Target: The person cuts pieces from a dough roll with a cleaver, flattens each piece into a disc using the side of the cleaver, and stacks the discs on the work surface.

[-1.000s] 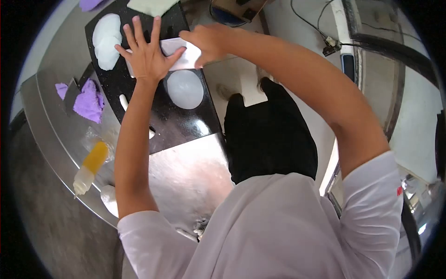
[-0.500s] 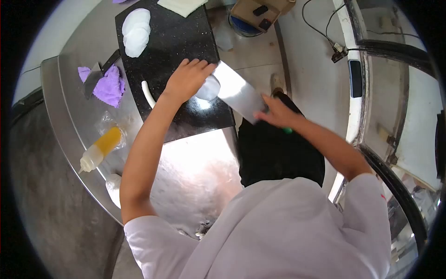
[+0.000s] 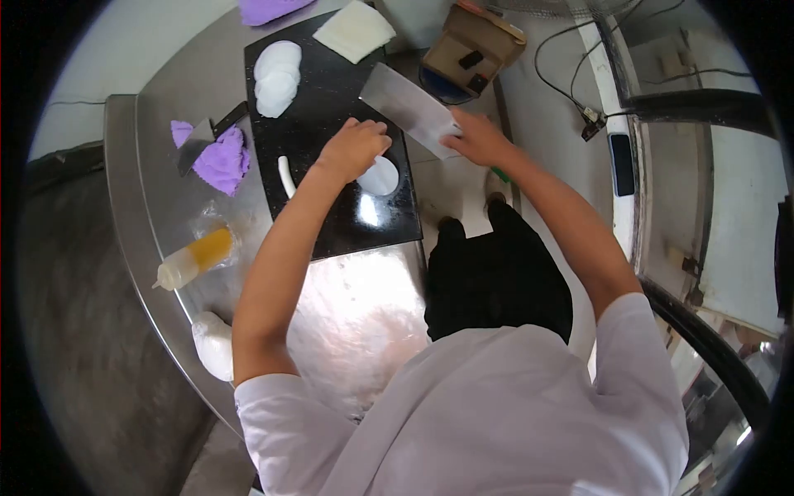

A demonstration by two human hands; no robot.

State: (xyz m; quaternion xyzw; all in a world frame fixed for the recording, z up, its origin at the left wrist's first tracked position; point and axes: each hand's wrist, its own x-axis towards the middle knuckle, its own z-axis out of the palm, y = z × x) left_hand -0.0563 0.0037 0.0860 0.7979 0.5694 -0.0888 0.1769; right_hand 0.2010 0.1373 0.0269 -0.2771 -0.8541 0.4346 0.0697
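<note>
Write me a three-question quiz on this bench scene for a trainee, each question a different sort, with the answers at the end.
1. Multiple choice. What does the right hand hold?
A) a phone
B) a broad metal blade
C) a squeeze bottle

2. True or false. Beside the left hand, a round white disc lies on the black board.

3. Fill in the missing word. The dark-handled knife on the metal table lies across a cloth whose colour is ____.

Key: 1. B; 2. true; 3. purple
</note>
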